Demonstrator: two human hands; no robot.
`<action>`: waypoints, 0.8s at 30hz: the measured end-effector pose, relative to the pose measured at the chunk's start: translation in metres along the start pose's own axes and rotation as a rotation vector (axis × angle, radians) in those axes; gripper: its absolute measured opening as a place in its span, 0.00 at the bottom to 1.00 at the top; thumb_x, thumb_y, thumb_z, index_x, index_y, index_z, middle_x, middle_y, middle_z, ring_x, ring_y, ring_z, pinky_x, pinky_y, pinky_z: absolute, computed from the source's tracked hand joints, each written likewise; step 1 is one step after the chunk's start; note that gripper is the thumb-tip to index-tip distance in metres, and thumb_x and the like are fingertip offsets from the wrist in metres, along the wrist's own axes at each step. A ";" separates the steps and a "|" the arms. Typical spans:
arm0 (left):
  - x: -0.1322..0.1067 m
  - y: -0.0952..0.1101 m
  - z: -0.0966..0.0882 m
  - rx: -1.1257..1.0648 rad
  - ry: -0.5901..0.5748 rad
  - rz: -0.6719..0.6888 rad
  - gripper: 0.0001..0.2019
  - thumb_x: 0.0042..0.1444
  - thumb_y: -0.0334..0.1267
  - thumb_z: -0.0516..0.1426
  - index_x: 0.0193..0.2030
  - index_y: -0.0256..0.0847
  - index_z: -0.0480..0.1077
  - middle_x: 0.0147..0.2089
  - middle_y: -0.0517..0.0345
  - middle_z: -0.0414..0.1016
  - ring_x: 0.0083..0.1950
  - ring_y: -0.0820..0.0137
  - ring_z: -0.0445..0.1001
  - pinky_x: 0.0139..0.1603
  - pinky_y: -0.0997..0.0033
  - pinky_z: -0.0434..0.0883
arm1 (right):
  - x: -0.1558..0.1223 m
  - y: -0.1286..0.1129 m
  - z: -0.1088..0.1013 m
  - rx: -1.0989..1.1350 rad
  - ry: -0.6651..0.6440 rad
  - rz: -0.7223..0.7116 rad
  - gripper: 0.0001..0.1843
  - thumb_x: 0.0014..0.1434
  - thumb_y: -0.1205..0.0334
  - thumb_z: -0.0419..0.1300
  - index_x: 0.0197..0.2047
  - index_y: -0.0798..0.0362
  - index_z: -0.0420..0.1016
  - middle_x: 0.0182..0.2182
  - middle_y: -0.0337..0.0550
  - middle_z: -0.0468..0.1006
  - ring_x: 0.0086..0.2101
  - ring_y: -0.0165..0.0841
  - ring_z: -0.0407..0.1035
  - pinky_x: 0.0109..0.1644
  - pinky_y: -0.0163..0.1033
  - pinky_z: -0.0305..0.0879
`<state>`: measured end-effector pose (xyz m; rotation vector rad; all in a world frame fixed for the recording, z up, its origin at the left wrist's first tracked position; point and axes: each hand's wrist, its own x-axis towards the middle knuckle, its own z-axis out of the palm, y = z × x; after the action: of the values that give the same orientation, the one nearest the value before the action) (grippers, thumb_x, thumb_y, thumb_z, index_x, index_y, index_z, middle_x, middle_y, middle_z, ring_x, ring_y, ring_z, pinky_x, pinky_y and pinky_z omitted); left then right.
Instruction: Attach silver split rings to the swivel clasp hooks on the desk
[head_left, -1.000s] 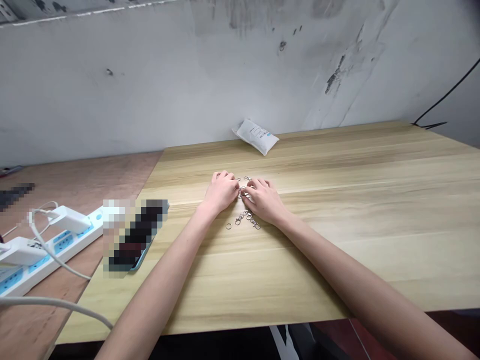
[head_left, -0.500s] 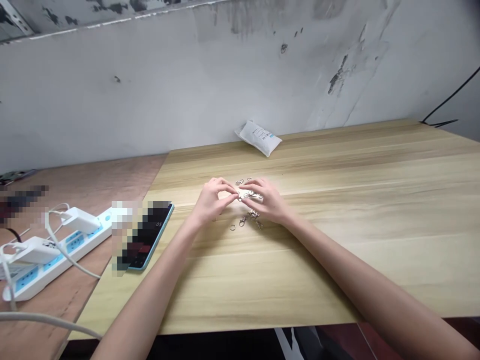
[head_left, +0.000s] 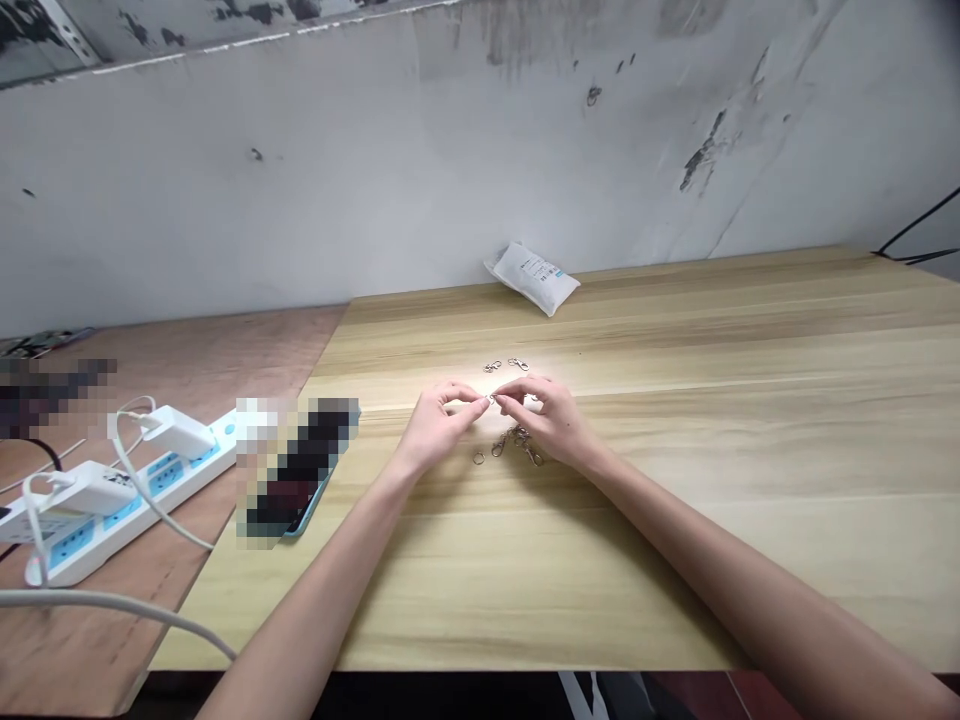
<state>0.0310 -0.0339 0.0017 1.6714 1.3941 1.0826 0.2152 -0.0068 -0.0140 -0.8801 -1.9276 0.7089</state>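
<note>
My left hand (head_left: 436, 428) and my right hand (head_left: 547, 417) meet fingertip to fingertip over the light wooden table (head_left: 675, 420). Both pinch a small metal clasp (head_left: 492, 400) between thumb and forefinger. Under and just in front of my hands lies a small heap of metal clasps and split rings (head_left: 514, 440), with one loose ring (head_left: 478, 458) beside it. Two more clasps (head_left: 504, 365) lie a little farther back on the table.
A small white packet (head_left: 534, 274) lies near the wall at the back. A phone (head_left: 300, 478) rests at the table's left edge. On the lower reddish board to the left sits a white power strip (head_left: 112, 480) with plugs and white cables.
My hands have lifted off the heap and drawn slightly toward me, fingertips now pinched together on one clasp. The view has shifted a little to the left.
</note>
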 end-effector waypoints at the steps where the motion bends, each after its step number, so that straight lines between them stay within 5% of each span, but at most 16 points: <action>1: -0.001 0.001 0.000 0.003 -0.042 0.002 0.11 0.54 0.46 0.62 0.31 0.40 0.77 0.39 0.53 0.76 0.43 0.65 0.75 0.40 0.67 0.74 | 0.000 0.000 -0.001 0.013 -0.013 0.008 0.09 0.62 0.59 0.58 0.34 0.52 0.76 0.29 0.41 0.80 0.29 0.32 0.70 0.42 0.41 0.63; 5: -0.006 0.007 -0.006 0.077 -0.176 0.055 0.10 0.57 0.44 0.59 0.33 0.42 0.77 0.43 0.53 0.76 0.46 0.65 0.75 0.40 0.68 0.74 | -0.001 0.001 -0.004 0.074 -0.131 0.059 0.12 0.65 0.56 0.53 0.34 0.53 0.72 0.29 0.41 0.76 0.30 0.31 0.66 0.37 0.38 0.62; 12: -0.007 0.016 -0.015 0.292 -0.069 0.328 0.08 0.61 0.36 0.57 0.44 0.45 0.76 0.44 0.55 0.76 0.48 0.66 0.73 0.52 0.63 0.69 | -0.005 -0.005 -0.009 0.293 -0.305 0.180 0.14 0.68 0.51 0.49 0.37 0.51 0.65 0.26 0.34 0.62 0.25 0.27 0.56 0.29 0.34 0.57; 24: -0.004 0.008 -0.015 0.463 -0.043 0.501 0.07 0.62 0.39 0.57 0.40 0.47 0.77 0.42 0.56 0.78 0.44 0.66 0.73 0.49 0.62 0.66 | -0.006 -0.004 -0.008 0.419 -0.326 0.300 0.15 0.66 0.48 0.51 0.37 0.51 0.65 0.24 0.33 0.65 0.23 0.26 0.59 0.27 0.33 0.58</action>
<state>0.0206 -0.0397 0.0138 2.4599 1.2953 1.0205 0.2238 -0.0130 -0.0104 -0.8284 -1.8330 1.4521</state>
